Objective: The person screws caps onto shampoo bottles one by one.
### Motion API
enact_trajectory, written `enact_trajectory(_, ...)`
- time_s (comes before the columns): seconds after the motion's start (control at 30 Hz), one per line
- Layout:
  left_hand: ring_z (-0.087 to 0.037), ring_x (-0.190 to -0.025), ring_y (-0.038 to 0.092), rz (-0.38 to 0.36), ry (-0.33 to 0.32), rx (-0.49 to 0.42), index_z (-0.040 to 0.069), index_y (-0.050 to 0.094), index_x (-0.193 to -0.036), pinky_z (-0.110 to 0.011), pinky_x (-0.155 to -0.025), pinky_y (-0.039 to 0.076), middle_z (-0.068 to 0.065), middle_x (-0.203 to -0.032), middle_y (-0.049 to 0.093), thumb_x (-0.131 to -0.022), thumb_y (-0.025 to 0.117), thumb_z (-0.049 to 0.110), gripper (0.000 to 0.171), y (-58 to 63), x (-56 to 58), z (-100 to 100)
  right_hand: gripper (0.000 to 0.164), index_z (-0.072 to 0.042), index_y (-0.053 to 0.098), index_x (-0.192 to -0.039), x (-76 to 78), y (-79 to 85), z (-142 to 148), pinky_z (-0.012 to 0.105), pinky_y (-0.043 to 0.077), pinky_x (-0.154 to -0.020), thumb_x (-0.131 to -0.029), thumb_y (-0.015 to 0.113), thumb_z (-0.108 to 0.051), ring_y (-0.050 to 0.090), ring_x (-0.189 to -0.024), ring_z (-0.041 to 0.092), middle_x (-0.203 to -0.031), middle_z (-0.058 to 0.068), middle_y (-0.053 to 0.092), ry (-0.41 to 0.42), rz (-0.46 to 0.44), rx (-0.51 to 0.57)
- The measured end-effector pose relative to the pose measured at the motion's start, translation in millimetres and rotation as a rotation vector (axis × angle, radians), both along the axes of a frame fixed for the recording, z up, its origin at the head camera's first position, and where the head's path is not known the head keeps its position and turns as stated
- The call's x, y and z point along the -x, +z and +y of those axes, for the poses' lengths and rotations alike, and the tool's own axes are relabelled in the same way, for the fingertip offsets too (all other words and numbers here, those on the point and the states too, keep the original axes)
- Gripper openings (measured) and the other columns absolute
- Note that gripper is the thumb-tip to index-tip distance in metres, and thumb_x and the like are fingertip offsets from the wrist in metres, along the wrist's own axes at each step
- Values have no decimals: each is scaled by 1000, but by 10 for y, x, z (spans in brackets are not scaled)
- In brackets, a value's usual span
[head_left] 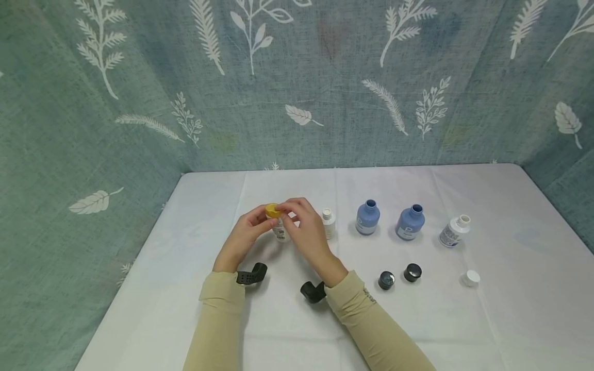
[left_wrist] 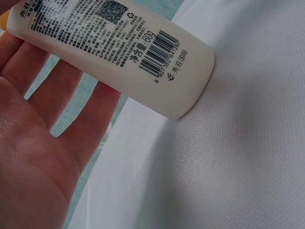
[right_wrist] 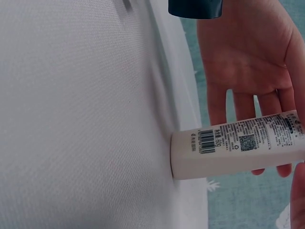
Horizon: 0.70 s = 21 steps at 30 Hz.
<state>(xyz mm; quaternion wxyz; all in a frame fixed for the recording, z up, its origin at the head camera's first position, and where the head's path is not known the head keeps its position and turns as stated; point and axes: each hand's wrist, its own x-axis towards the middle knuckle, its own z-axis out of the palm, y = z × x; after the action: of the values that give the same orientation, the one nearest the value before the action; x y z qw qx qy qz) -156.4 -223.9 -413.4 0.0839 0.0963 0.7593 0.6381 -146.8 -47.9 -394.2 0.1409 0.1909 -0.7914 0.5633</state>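
A slim white bottle (head_left: 280, 233) with printed text and a barcode is upright at the left part of the table. My left hand (head_left: 242, 232) grips it near its top from the left. My right hand (head_left: 307, 226) reaches in from the right and pinches the yellow cap (head_left: 272, 210) on top with thumb and finger. In the left wrist view the bottle (left_wrist: 114, 47) shows its label, with only a sliver of yellow at the edge. The right wrist view has the bottle (right_wrist: 233, 145) with its base close to the cloth and fingers behind it.
Just right of my hands stands a small uncapped white bottle (head_left: 328, 224). Farther right are two open blue bottles (head_left: 367, 218) (head_left: 410, 222) and an open white bottle (head_left: 454, 232). Two black caps (head_left: 386, 280) (head_left: 412, 272) and a white cap (head_left: 471, 279) lie nearer on the white cloth (head_left: 520, 309).
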Motion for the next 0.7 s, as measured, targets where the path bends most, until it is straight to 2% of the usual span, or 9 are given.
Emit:
enact_trajectory(0.43,-18,-123,45,15,-45,51,19,45,-133,-48,-105,29,-2,-132,50,-92,54,35,45,58,-13,52,18,-14,68,-101,3,-9,-3,21,50,-74,-86,62,-7,56,-90,8,-106,-2,55,-16,41,-9)
enact_trajectory(0.53,-17,-126,42,-1,-53,54,22,42,-136,-48,-107,26,-1,-135,48,-92,53,36,48,51,-9,52,18,-13,68,-100,6,-8,-3,20,50,-74,-86,61,-6,57,-91,9,-105,-1,55,-16,53,-7)
enact_trajectory(0.7,-20,-122,41,-36,-34,110,20,44,-135,-51,-106,25,-4,-131,50,-92,53,40,48,51,-6,59,19,-14,69,-99,12,-13,-2,20,49,-74,-86,59,-4,57,-93,9,-105,-2,56,-12,69,8)
